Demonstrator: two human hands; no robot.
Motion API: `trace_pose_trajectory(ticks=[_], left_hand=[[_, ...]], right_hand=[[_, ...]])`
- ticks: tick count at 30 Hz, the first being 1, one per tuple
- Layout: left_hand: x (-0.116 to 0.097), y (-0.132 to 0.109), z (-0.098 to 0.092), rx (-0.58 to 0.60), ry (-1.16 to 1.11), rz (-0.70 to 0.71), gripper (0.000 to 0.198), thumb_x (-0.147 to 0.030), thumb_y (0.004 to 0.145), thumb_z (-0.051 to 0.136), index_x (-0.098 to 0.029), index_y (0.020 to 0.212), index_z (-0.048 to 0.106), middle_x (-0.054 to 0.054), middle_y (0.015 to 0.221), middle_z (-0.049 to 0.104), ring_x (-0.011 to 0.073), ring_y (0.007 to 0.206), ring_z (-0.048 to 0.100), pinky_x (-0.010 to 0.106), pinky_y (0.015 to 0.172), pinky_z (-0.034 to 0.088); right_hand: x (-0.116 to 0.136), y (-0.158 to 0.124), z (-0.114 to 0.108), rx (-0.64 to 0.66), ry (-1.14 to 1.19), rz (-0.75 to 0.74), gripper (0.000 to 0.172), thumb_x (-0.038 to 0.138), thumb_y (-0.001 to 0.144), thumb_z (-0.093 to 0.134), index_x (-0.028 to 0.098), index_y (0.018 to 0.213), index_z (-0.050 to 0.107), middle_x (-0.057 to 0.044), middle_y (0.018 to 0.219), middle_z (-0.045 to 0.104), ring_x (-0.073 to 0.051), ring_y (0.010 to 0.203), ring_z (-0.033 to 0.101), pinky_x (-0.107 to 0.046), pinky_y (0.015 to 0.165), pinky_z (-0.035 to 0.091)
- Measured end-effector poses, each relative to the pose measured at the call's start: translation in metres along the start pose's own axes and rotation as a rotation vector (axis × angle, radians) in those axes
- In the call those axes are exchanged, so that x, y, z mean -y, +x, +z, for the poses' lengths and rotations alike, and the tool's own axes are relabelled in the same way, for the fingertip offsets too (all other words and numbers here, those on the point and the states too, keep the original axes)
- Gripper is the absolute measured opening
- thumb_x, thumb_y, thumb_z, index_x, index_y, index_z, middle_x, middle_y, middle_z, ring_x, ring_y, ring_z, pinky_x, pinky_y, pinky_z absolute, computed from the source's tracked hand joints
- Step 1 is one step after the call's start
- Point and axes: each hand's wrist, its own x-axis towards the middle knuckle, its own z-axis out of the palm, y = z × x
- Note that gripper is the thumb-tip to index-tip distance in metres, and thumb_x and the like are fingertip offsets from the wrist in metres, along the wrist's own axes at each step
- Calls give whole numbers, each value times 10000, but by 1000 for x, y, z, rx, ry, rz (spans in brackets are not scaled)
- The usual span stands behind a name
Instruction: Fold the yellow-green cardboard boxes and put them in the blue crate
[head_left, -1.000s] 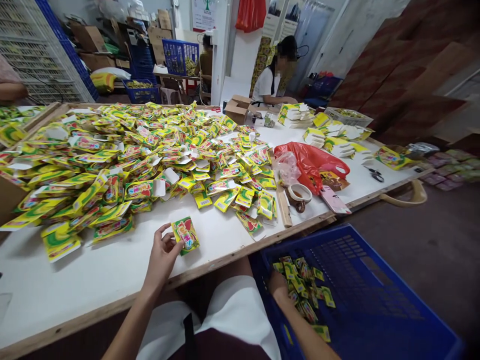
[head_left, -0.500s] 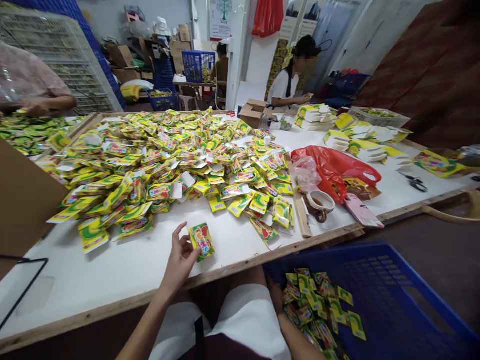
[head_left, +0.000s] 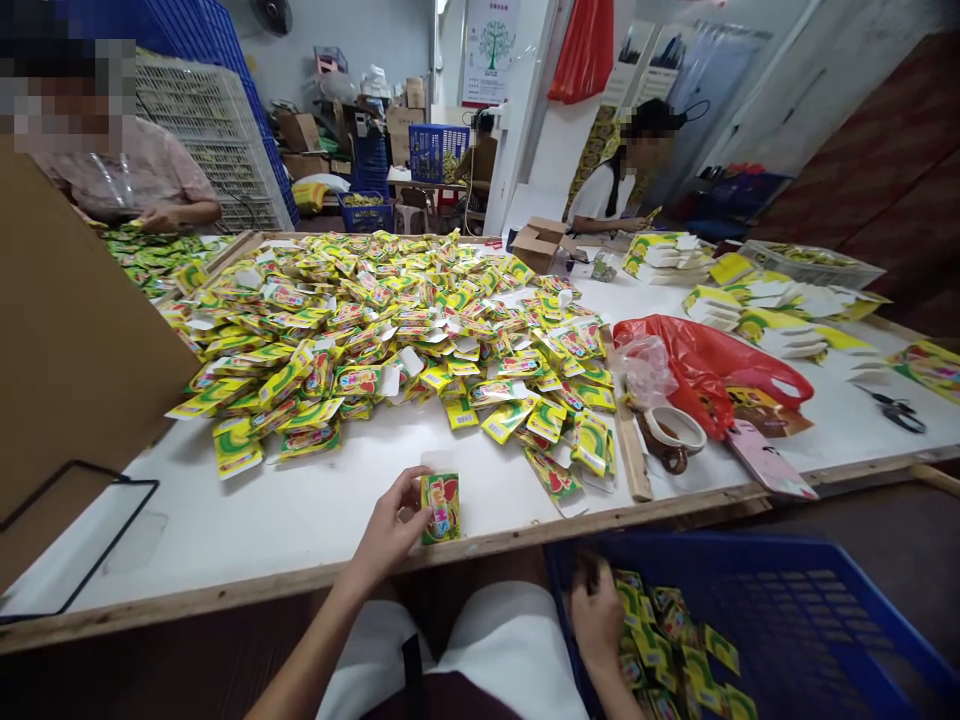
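My left hand (head_left: 390,528) pinches a small yellow-green carton (head_left: 440,507) upright on the white table (head_left: 315,510) near its front edge. Down to the right, my right hand (head_left: 598,620) reaches into a blue plastic crate (head_left: 787,620) beside my lap, its fingers curled among several small green-yellow packets (head_left: 667,645); what they grip is hidden. A big heap of flattened yellow-green cartons (head_left: 375,330) covers the table's middle, just beyond my left hand.
A red plastic bag (head_left: 705,365), a tape roll (head_left: 675,430), a pink phone (head_left: 769,462) and scissors (head_left: 896,412) lie on the right. Brown cardboard (head_left: 67,350) stands at the left. One person sits at the far left and another at the far end beside stacked cartons (head_left: 757,300).
The camera has lifted and turned left. My left hand has turned the carton more upright and brought it nearer the table edge. My right hand has shifted within the crate.
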Motion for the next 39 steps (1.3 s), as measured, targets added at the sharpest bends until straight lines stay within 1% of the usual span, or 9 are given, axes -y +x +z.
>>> trace_pose_trajectory(ticks=[3,7,10,14,22,25,28,33,39], left_hand=[[-1,1,2,-32,0,10,223,-261,799,546,-198,1011,573,31,894,630,170,807,587,295,768,464],[-7,2,7,-91,-62,68,156,-303,831,533,-185,900,607,53,941,632,195,903,594,308,821,466],[-9,1,9,-114,-96,63,170,-306,834,536,-182,919,615,54,926,642,191,883,603,305,804,480],[-4,1,8,-145,-158,27,201,-314,817,560,-184,959,620,52,951,663,190,890,615,302,800,494],[-3,5,14,-184,-174,72,192,-275,826,555,-189,977,636,75,1046,641,207,1045,576,336,920,447],[-4,5,18,-238,-261,95,300,-253,828,552,-221,1126,541,66,1047,633,190,989,601,350,885,471],[-7,5,18,-196,-225,100,197,-264,839,534,-200,1016,592,78,1025,642,197,970,609,354,880,477],[-13,4,16,-199,-123,112,146,-292,820,567,-187,875,653,77,962,668,215,960,611,342,880,474],[-16,6,19,-256,-131,27,167,-322,805,587,-193,891,650,52,892,684,196,844,627,307,771,499]], right_hand=[[63,-6,-17,-49,302,-119,271,366,865,484,160,1013,579,-115,915,668,-230,823,645,-345,757,505],[156,2,-7,245,589,-311,265,278,886,500,190,1134,536,-113,1074,628,-203,932,624,-342,812,508],[193,15,14,440,700,-389,240,248,883,506,194,1112,555,-95,1070,630,-189,945,617,-333,822,507],[200,29,30,510,733,-400,158,238,851,553,185,993,599,-56,915,647,-176,867,622,-309,792,502],[205,38,31,672,632,-516,110,205,853,533,176,873,637,-27,831,632,-147,762,579,-257,697,470],[209,34,33,581,646,-511,92,201,849,535,177,850,623,-32,829,624,-149,758,571,-259,684,467],[209,30,33,471,719,-471,166,190,848,537,188,1008,584,-46,918,631,-155,815,589,-281,734,481],[213,33,23,539,686,-588,85,221,843,573,198,855,654,-55,909,645,-183,892,594,-308,779,478],[220,38,22,523,629,-529,94,216,849,557,179,836,643,-34,805,636,-155,753,585,-271,691,475]])
